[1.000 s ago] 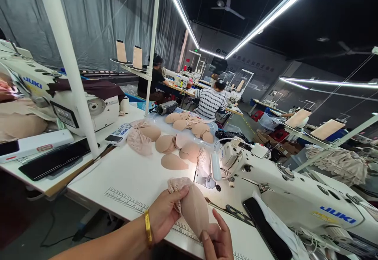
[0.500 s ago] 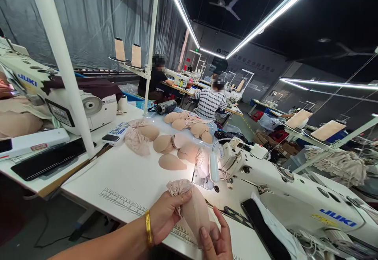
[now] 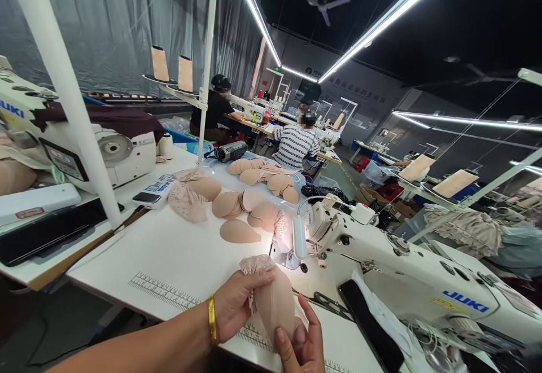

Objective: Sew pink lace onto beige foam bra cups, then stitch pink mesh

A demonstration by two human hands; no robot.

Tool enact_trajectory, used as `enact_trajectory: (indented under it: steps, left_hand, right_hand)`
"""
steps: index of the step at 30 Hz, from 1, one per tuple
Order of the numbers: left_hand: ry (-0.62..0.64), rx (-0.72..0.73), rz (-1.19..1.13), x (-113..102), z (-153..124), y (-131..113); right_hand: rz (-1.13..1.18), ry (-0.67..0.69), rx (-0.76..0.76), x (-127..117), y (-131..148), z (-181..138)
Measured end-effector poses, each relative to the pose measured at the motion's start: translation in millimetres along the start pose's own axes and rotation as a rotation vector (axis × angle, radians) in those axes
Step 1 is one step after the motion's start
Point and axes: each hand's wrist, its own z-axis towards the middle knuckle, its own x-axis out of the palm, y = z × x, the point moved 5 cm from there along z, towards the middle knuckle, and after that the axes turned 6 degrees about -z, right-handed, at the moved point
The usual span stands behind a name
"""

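Observation:
Both my hands hold one beige padded cup [image 3: 275,304] with a strip of lace [image 3: 255,264] bunched at its top. My left hand [image 3: 237,304], with a gold bangle on the wrist, pinches the lace and the cup's upper edge. At the cup's lower tip, my right hand [image 3: 301,343] grips with thumb and fingers closed. The piece is just above the front of the white sewing table [image 3: 169,249], short of the sewing machine [image 3: 406,280] and its lit needle area.
Several beige cups [image 3: 237,206] and lace pieces [image 3: 186,199] lie in piles across the table. A phone [image 3: 146,197] and a black tablet [image 3: 40,232] lie at left by a white pole [image 3: 63,93]. Another machine [image 3: 76,141] stands at left. Two people sit at far tables.
The view has swung slightly right. My hands keep hold of the cup and my right hand has shifted a little up its lower tip.

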Motion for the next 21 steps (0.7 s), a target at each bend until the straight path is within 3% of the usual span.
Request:
enact_trajectory:
  steps: [2,3,6,8,9,11,13,17,21]
  left_hand:
    - [0.098,0.008,0.088,6.7,-2.2,-13.4]
    - [0.214,-0.001,0.169,13.4,-4.4,-20.9]
    - [0.779,0.000,0.675,37.5,-16.2,-35.7]
    - [1.113,0.206,1.156,45.3,-17.8,-38.5]
    - [1.199,0.363,1.385,46.7,-12.8,-38.5]
    - [1.244,0.611,1.744,47.8,7.3,-35.7]
    - [1.226,0.644,1.975,46.4,34.0,-30.6]
    - [1.206,0.563,2.047,43.9,67.3,-29.1]
    - [1.181,0.591,1.953,42.2,68.2,-34.6]
  right_hand:
    - [-0.053,0.080,-0.061,-7.9,2.6,4.3]
    - [-0.105,0.121,-0.110,-13.7,7.4,9.3]
    - [-0.396,0.271,-0.382,-27.8,38.7,36.7]
    - [-0.678,0.461,-0.690,-23.0,63.8,59.3]
    - [-0.822,0.544,-0.850,-17.7,72.7,70.9]
    - [-1.033,0.562,-1.149,-7.2,84.3,94.8]
    - [-1.081,0.586,-1.211,1.9,84.4,117.8]
    - [-1.069,0.610,-1.152,1.5,76.6,133.5]
    - [-1.103,0.672,-1.055,-12.9,72.5,128.3]
